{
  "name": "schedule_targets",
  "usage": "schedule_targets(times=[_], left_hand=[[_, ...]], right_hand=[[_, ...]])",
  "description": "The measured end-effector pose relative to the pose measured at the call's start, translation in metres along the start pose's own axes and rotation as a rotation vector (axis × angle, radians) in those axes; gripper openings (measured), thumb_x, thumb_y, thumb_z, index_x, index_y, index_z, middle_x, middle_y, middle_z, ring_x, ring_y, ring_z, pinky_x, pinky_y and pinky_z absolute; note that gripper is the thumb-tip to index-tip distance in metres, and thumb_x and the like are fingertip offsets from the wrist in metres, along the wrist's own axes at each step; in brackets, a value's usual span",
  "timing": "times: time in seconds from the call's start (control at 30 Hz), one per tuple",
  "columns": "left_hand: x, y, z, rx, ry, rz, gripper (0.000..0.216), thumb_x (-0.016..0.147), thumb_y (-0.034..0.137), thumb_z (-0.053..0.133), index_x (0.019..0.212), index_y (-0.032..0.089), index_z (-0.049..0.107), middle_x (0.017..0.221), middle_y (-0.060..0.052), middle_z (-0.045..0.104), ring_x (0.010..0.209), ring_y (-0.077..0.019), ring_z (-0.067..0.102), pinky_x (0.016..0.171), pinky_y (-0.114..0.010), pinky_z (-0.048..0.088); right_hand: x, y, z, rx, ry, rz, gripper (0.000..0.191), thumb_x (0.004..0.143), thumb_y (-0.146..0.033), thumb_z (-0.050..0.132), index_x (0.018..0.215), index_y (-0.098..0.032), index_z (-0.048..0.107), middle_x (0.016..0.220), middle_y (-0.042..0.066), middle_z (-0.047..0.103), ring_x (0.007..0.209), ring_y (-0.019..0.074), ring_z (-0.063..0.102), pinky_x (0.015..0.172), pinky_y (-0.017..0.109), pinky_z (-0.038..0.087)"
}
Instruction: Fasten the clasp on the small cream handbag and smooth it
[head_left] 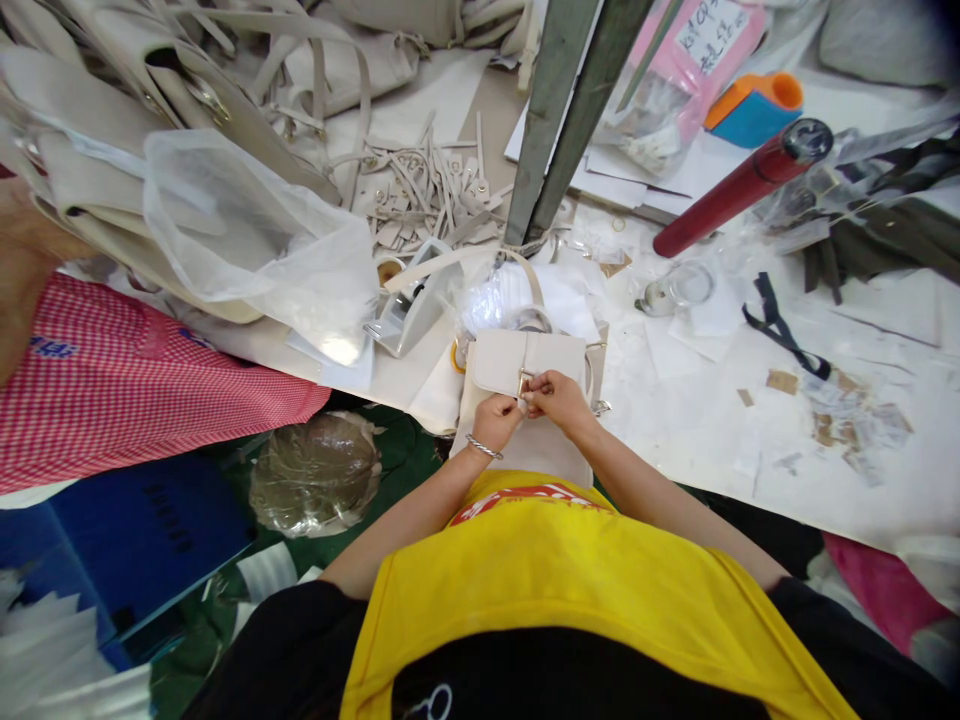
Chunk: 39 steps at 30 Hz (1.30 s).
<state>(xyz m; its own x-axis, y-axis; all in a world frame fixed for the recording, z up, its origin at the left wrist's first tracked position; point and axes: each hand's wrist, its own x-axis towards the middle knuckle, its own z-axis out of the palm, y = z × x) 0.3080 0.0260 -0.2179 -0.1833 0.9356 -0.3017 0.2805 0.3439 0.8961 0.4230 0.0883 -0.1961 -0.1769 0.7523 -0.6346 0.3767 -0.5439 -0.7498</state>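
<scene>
Handbag: cream handbag (pixel 495 365), flat on the white desk (pixel 675 420) at its near edge, centre of the frame, just above the yellow apron (pixel 562 580).
Clasp: small metal clasp (pixel 523 383) at the middle of the bag's front flap, partly hidden by fingertips.
Left hand: left hand (pixel 495 420), bracelet (pixel 484 447) on the wrist, resting on the bag's front; grip pressed together, pinching at the clasp from the left.
Right hand: right hand (pixel 556 400), on the bag just right of the clasp; grip closed, fingertips meeting those of the left hand at the clasp.
Left of the bag: tape dispenser (pixel 409 305) near the bag's upper left corner; crumpled clear plastic bag (pixel 247 230) beyond it.
Upper left of the frame: heap of cream bags (pixel 112 130); loose cream strap pieces (pixel 420 185) beside it.
Right of the frame: red tube (pixel 739 190) lying slantwise; black strap (pixel 784 330) below it, well apart from the hands.
Left edge: red checked cloth (pixel 127 380).
</scene>
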Motion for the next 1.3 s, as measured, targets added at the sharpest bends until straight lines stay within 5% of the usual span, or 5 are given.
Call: schedule_targets(times=[0.57, 0.83, 1.3], left_hand=[[0.001, 0.005, -0.001, -0.046, -0.007, -0.025, 0.023, 0.065, 0.026, 0.054, 0.048, 0.015, 0.043, 0.049, 0.005, 0.036, 0.051, -0.0067, 0.035, 0.050, -0.021, 0.029], [0.000, 0.009, 0.005, -0.014, 0.024, 0.035, 0.023, 0.067, 0.025, 0.051, 0.048, 0.016, 0.042, 0.051, 0.004, 0.040, 0.053, -0.0080, 0.037, 0.052, -0.022, 0.031], [0.000, 0.010, 0.005, 0.057, 0.052, 0.094, 0.023, 0.065, 0.018, 0.049, 0.045, 0.016, 0.037, 0.049, 0.004, 0.036, 0.052, -0.0081, 0.035, 0.050, -0.022, 0.028]], right_hand=[[-0.004, -0.011, -0.007, -0.022, -0.058, -0.025, 0.011, 0.065, -0.016, 0.057, 0.070, -0.017, 0.048, 0.056, -0.001, 0.056, 0.048, 0.0138, 0.055, 0.046, 0.028, 0.050], [-0.033, -0.011, -0.004, -0.609, 0.198, -0.527, 0.012, 0.074, -0.020, 0.048, 0.083, -0.019, 0.056, 0.084, 0.004, 0.056, 0.075, 0.0157, 0.053, 0.069, 0.028, 0.043], [-0.024, -0.013, 0.003, -0.924, 0.195, -0.489, 0.011, 0.080, -0.021, 0.040, 0.079, -0.018, 0.050, 0.081, 0.005, 0.052, 0.072, 0.0171, 0.050, 0.062, 0.027, 0.036]])
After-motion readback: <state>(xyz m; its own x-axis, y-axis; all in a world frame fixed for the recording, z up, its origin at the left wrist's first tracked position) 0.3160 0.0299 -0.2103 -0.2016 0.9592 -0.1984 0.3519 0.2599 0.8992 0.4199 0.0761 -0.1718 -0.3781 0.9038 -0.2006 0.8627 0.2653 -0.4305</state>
